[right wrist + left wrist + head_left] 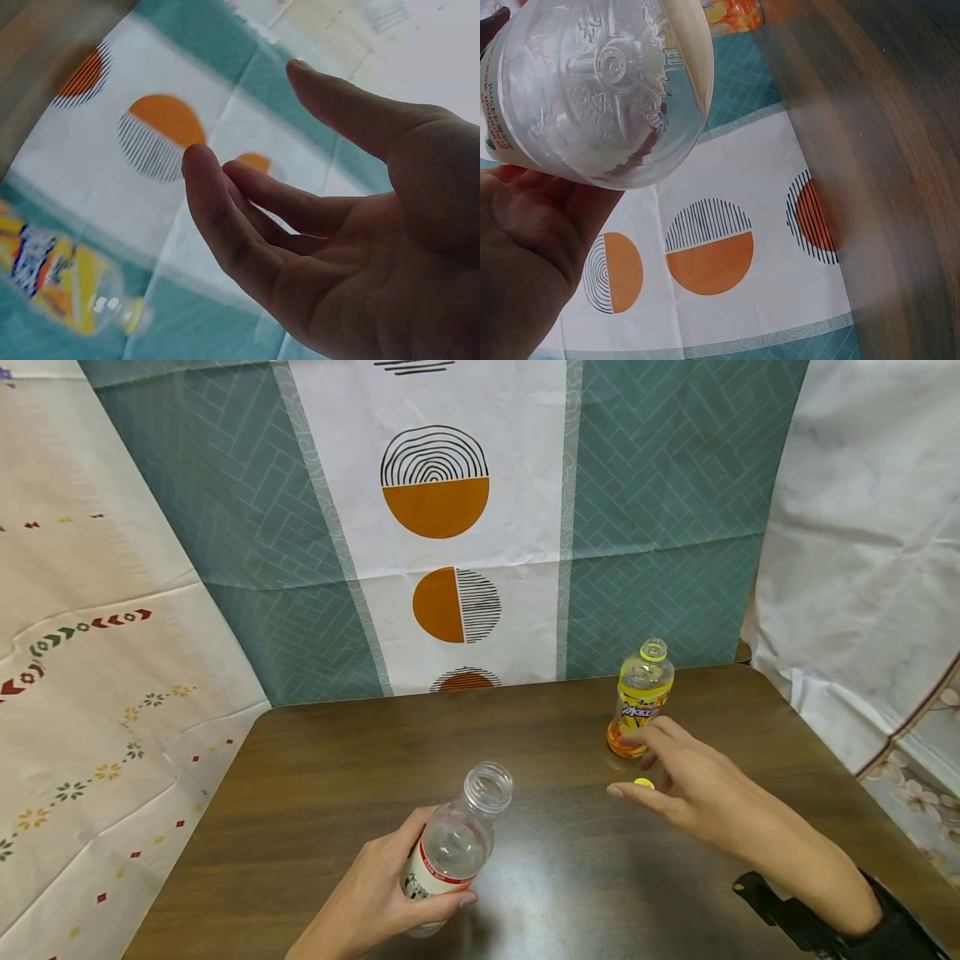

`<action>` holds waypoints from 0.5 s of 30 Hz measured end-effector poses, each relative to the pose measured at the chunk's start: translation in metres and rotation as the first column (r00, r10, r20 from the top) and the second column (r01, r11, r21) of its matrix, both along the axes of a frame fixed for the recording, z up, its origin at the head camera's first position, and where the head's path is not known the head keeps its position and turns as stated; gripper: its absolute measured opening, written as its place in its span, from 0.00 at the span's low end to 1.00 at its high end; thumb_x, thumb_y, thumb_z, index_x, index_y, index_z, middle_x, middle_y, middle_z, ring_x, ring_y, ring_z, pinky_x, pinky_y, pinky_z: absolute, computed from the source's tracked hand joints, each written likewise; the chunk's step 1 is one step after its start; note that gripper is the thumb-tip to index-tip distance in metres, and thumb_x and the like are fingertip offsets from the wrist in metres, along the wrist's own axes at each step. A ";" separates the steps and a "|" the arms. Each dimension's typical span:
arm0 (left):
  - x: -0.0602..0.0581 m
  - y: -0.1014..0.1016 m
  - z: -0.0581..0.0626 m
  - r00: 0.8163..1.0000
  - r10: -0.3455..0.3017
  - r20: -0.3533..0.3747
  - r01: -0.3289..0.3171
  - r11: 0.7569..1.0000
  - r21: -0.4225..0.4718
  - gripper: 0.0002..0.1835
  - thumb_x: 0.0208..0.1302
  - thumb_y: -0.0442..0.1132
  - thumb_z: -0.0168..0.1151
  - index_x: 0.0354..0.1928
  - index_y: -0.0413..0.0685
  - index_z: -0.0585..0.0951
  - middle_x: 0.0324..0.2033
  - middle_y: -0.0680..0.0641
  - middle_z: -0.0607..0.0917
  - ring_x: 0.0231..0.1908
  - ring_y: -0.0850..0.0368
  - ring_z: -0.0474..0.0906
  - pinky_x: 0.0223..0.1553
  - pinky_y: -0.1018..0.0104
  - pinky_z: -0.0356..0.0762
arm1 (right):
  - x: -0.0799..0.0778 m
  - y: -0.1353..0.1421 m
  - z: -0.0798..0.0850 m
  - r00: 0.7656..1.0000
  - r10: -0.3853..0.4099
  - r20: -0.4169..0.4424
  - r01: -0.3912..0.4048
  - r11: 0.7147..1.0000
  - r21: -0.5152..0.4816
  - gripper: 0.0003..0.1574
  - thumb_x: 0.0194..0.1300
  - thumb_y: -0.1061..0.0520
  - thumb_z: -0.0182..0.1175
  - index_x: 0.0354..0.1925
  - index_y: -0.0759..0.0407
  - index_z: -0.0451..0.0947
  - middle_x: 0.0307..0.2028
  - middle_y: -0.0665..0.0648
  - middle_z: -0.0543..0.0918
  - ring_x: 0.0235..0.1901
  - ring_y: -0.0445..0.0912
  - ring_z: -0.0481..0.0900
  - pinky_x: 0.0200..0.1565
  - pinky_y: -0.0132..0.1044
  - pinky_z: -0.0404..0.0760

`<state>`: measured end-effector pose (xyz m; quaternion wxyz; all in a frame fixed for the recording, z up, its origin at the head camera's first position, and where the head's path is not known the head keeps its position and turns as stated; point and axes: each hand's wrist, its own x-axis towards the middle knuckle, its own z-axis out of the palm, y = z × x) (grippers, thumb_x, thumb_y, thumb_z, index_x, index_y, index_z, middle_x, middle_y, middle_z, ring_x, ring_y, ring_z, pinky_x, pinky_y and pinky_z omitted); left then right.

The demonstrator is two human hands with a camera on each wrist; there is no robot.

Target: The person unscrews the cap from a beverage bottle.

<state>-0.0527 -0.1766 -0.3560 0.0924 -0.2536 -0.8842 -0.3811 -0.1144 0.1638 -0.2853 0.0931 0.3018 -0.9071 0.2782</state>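
Observation:
My left hand point(378, 885) grips a clear plastic bottle point(459, 839) with a white and red label. That bottle is uncapped and tilted, its mouth leaning to the right. Its moulded base point(611, 82) faces the left wrist camera. My right hand point(697, 785) hovers over the table with thumb and fingers apart, and nothing shows in its grasp in the right wrist view. Behind its fingertips stands a small bottle point(645, 693) with a yellow label, also uncapped, with something orange at its bottom. A yellow cap point(643, 783) shows between the right thumb and fingers, apparently on the table.
The brown wooden table point(360, 752) has its far edge against a teal and white patterned cloth point(517, 527). A cream embroidered cloth point(112, 760) hangs at the left, and a white marbled one point(855, 527) at the right.

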 end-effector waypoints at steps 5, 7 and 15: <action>0.000 0.001 0.000 1.000 0.001 0.004 -0.001 1.000 -0.001 0.35 0.46 0.58 0.72 0.57 0.68 0.68 0.35 0.67 0.80 0.31 0.71 0.76 0.31 0.68 0.79 | 0.006 -0.016 0.007 0.999 0.038 -0.026 -0.039 0.998 -0.045 0.27 0.57 0.48 0.67 0.51 0.58 0.73 0.41 0.46 0.73 0.39 0.39 0.75 0.31 0.35 0.81; 0.000 0.002 0.000 1.000 0.002 0.001 -0.002 1.000 0.000 0.35 0.45 0.58 0.72 0.57 0.68 0.68 0.35 0.68 0.80 0.31 0.71 0.76 0.31 0.68 0.79 | 0.008 -0.023 0.008 0.999 0.038 -0.029 -0.040 0.998 -0.056 0.28 0.58 0.46 0.66 0.52 0.56 0.73 0.41 0.45 0.73 0.38 0.38 0.75 0.30 0.35 0.80; -0.001 0.005 -0.001 1.000 -0.010 0.010 0.010 1.000 -0.010 0.36 0.45 0.59 0.71 0.58 0.67 0.67 0.34 0.67 0.80 0.30 0.71 0.76 0.30 0.68 0.79 | 0.012 -0.049 0.004 0.990 0.141 0.014 -0.138 0.983 -0.121 0.30 0.58 0.43 0.65 0.53 0.55 0.72 0.42 0.44 0.73 0.36 0.35 0.74 0.30 0.31 0.81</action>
